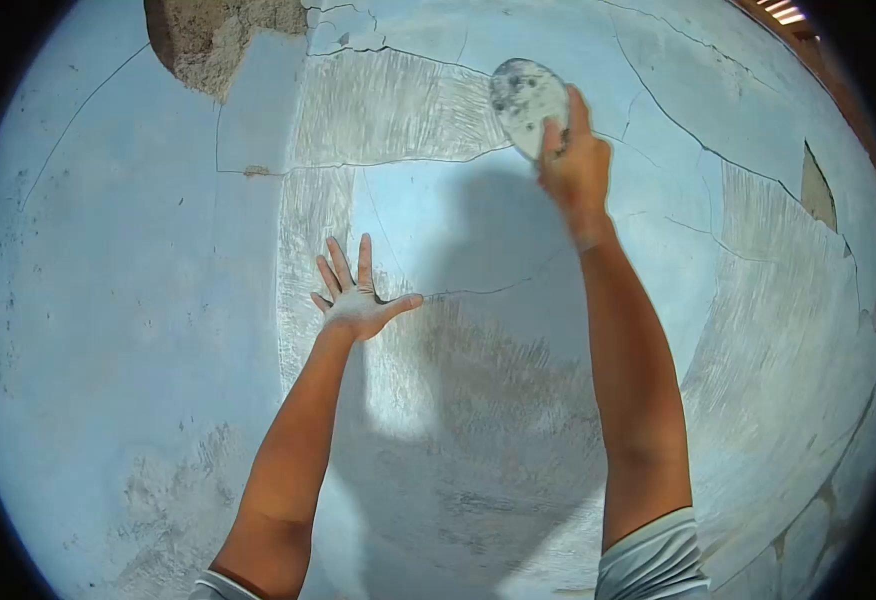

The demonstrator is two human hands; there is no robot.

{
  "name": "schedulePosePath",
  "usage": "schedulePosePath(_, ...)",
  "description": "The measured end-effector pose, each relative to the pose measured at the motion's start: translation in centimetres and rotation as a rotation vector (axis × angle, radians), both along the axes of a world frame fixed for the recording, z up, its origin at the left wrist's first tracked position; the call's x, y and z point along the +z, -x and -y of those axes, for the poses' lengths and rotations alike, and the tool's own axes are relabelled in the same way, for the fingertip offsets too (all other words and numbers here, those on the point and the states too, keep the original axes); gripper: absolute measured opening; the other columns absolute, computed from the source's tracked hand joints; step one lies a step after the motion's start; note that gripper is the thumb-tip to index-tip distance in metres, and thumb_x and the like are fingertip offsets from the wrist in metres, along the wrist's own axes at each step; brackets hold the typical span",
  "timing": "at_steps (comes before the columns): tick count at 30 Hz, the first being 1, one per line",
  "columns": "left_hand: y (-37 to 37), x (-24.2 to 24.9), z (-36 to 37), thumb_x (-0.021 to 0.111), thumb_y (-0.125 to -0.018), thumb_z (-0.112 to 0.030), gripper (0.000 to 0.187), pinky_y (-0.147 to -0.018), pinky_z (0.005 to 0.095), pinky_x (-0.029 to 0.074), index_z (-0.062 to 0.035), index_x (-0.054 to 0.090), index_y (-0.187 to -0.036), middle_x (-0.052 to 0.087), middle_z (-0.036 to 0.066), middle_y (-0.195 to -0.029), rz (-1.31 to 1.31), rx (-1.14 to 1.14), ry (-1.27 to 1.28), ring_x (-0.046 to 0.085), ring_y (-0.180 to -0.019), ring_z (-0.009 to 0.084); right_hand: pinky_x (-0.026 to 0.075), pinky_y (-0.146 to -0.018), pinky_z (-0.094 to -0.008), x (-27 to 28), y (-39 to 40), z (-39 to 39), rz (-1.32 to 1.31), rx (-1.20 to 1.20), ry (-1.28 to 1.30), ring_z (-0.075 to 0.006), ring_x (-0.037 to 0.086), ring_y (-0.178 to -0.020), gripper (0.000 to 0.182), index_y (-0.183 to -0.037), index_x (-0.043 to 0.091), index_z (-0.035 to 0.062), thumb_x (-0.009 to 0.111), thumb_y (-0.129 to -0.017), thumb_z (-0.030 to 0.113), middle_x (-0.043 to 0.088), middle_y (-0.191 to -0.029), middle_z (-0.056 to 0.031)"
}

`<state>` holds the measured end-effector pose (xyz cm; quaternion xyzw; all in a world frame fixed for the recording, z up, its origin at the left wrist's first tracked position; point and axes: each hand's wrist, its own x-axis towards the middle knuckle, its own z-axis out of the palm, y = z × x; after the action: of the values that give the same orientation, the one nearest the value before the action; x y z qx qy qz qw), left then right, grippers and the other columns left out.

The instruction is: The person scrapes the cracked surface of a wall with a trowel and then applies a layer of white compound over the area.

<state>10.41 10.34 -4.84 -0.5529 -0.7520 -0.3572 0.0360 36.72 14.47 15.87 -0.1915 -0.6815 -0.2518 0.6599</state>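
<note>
A light-blue wall [138,300] fills the view, with pale scraped patches where the paint is scored through. My left hand [356,302] lies on the wall with fingers spread, its back dusted white, over the edge of a scraped strip. Up and to the right, my right hand [578,165] grips a flat oval disc [526,105], pale grey with dark spots. Thumb and fingers hold it by its right edge. The disc overlaps the right end of an upper scraped band [388,108]; its material is not plain.
Thin cracks run across the wall. At the top left a hole [223,45] shows rough brown material, and a smaller chipped spot [818,190] is at the right. Another scraped area [758,290] lies to the right. A shadow covers the middle.
</note>
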Motion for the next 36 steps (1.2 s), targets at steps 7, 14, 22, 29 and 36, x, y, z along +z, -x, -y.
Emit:
schedulePosePath(7,0.2,-0.5,-0.3,0.067,-0.067,-0.097,0.151,-0.12,0.0791,-0.004,-0.0351,-0.03,-0.165,-0.044,0.02,-0.167,0.028,-0.031,-0.03,-0.038,-0.154,0.0463,0.058,-0.056,-0.0371,-0.3,-2.2,3.5,-0.089,0.159,0.246,-0.0242,0.066,-0.051,0.055,-0.159,0.045,0.0117,0.058,-0.107,0.024,0.07,-0.069,-0.0127)
schedulePosePath(14,0.4,-0.8,-0.6,0.066,-0.069,-0.097,0.15,-0.121,0.0787,-0.002,-0.0355,-0.033,-0.163,-0.045,0.02,-0.166,0.026,-0.035,-0.016,-0.038,-0.153,0.0462,0.058,-0.069,-0.0434,-1.9,-2.4,2.1,-0.012,0.049,0.1,-0.0335,0.071,-0.067,0.053,-0.159,0.046,0.0153,0.058,-0.108,0.021,0.071,-0.077,-0.0185)
schedulePosePath(22,0.1,-0.6,-0.4,0.065,-0.069,-0.097,0.149,-0.12,0.0792,-0.003,-0.0355,-0.032,-0.163,-0.046,0.02,-0.165,0.035,-0.035,0.001,-0.04,-0.152,0.0458,0.059,-0.068,-0.0407,-2.8,-2.9,5.7,-0.022,0.035,0.338,-0.026,0.071,-0.067,0.058,-0.164,0.039,0.0142,0.054,-0.108,0.016,0.073,-0.081,-0.015)
schedulePosePath(29,0.4,-0.5,-0.4,0.065,-0.068,-0.098,0.15,-0.12,0.0792,-0.004,-0.034,-0.033,-0.163,-0.046,0.02,-0.165,0.037,-0.053,-0.001,-0.04,-0.153,0.0454,0.059,-0.073,-0.0459,-3.8,-3.6,1.9,0.002,0.02,0.17,-0.0383,0.071,-0.068,0.055,-0.162,0.042,0.0131,0.055,-0.109,0.021,0.072,-0.081,-0.0196)
schedulePosePath(36,0.7,-0.6,-0.9,0.067,-0.067,-0.097,0.152,-0.119,0.0799,-0.004,-0.0358,-0.035,-0.161,-0.048,0.019,-0.164,0.04,-0.047,0.006,-0.041,-0.152,0.0453,0.057,-0.065,-0.0406,-4.6,-3.3,2.3,0.013,-0.139,0.199,-0.0295,0.07,-0.063,0.054,-0.161,0.041,0.0133,0.054,-0.11,0.024,0.07,-0.072,-0.0152)
